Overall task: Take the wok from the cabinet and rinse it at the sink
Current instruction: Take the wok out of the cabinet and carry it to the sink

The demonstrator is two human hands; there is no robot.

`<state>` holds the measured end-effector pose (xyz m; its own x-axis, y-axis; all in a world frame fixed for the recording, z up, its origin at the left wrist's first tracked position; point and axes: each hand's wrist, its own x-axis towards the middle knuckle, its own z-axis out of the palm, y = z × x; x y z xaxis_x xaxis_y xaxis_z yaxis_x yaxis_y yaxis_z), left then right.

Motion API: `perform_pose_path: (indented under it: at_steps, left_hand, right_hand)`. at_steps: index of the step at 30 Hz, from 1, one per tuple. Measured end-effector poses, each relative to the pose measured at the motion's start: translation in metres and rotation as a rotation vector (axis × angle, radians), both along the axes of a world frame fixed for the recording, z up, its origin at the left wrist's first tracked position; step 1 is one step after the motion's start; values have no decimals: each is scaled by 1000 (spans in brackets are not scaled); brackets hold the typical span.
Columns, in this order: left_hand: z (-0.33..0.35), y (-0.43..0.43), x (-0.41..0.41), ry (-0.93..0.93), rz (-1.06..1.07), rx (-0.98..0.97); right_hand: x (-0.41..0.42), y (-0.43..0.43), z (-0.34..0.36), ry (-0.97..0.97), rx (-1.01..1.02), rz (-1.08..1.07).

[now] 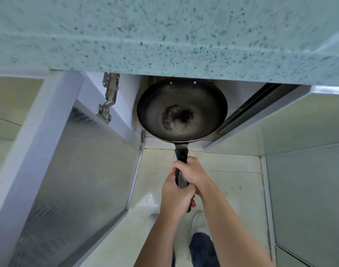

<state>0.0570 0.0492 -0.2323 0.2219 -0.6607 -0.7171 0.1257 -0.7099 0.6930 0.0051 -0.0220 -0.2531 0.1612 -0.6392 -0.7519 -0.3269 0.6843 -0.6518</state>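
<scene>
Wok, dark round metal with a blackened centre (182, 110), sits bowl-up in the mouth of the open cabinet beneath the speckled teal countertop (164, 35), apparently partway out, its far rim hidden under the counter edge. Left hand (177, 199) and right hand (191, 171) both grip its black handle (181, 157), beside the open cabinet door (72, 160). Removal is under way; carrying and rinsing remain, and no sink is in view.

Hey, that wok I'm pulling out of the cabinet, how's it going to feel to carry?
The wok is probably front-heavy: its wide bowl sits far ahead of the left hand and right hand on the handle. It looks like rigid metal. Both hands gripping suggests real weight.
</scene>
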Motion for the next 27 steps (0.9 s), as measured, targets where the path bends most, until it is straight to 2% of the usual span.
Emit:
perform_pose_path:
  at_steps: [12,19,27]
  left_hand:
    - [73,63,2,4,25,136]
    - [97,106,-3,-2,-24,146]
    - [116,171,-30,-18,-21,123]
  right_hand:
    - [3,67,62,43,70,-13]
    - [-6,111,89,-9,66,-79]
    - [-32,174,111,-26,59,-48]
